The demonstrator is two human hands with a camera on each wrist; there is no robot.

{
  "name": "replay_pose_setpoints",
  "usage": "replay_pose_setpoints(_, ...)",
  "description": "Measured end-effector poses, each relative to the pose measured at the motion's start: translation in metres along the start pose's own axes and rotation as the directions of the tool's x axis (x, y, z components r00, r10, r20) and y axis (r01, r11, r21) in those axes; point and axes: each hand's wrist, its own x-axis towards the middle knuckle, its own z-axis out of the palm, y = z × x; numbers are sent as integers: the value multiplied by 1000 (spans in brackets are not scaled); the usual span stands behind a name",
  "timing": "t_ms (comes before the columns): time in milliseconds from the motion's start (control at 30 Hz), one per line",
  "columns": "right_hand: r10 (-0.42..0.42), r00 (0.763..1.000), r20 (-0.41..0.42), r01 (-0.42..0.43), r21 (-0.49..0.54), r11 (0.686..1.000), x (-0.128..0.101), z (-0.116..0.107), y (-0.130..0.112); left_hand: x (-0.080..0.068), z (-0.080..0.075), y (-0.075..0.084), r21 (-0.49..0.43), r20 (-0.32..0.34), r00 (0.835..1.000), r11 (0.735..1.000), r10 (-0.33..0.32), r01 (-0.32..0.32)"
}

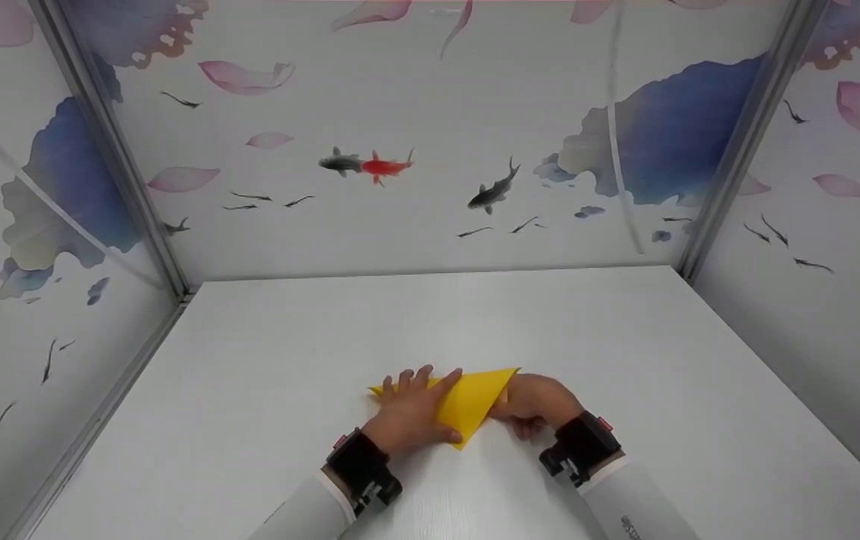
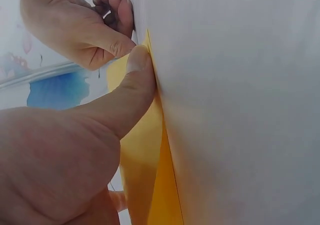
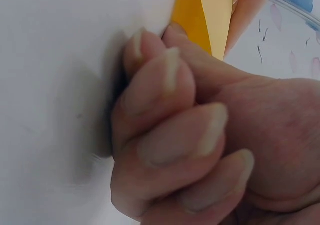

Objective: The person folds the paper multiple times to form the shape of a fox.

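Observation:
A folded sheet of yellow paper (image 1: pixel 476 395) lies on the white table, its outline roughly triangular with one corner toward the person. Across its left part, the left hand (image 1: pixel 413 411) rests with fingers spread. The left thumb (image 2: pixel 137 82) presses close to the near corner, and two layers stand slightly apart along the edge in the left wrist view. At the right edge of the paper, the right hand (image 1: pixel 539 401) has its fingers curled (image 3: pixel 172 130), with thumb and forefinger at the edge. Paper partly covers that hand's fingertips in the head view.
The white table (image 1: pixel 287 330) extends around the hands. White panels printed with fish, petals and blue shapes enclose it at the back (image 1: pixel 430 225) and both sides, joined by grey metal posts (image 1: pixel 111 146). Black bands with small cameras (image 1: pixel 359 469) sit on both wrists.

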Motion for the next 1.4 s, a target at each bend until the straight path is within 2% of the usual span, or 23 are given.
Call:
replay_pose_setpoints(233,10,999,-35,-11,-21,1000,-4,0,0,1,0,-3,-20,2,1000,999,27,-27)
replay_pose_setpoints(433,16,999,-32,-16,-12,1000,-5,-1,0,3,1,-5,-36,14,1000,999,25,-24)
replay_pose_setpoints(667,38,999,-33,-40,-50,998,-3,0,0,3,1,-5,-40,15,1000,999,25,-24)
replay_pose_setpoints(900,43,998,-39,-44,-39,998,-3,0,1,3,0,-4,-49,10,1000,999,12,-11)
replay_pose_setpoints(1000,37,999,-33,-37,-5,999,-3,0,2,4,1,-3,-40,-16,1000,999,1,-1)
replay_pose_setpoints(1100,24,999,-25,-24,18,1000,-2,0,2,5,2,0,2,-77,997,1000,-12,13)
replay_pose_setpoints(1267,32,999,-17,-32,-11,999,1,0,3,6,0,10,145,-189,982,989,3,25)
replay_pose_setpoints(1333,47,999,-22,-48,-27,998,2,0,2,6,-1,14,188,-195,980,982,32,6)
replay_pose_setpoints(1400,60,998,-28,-61,-34,998,2,0,2,6,-1,17,204,-170,983,979,62,-26)
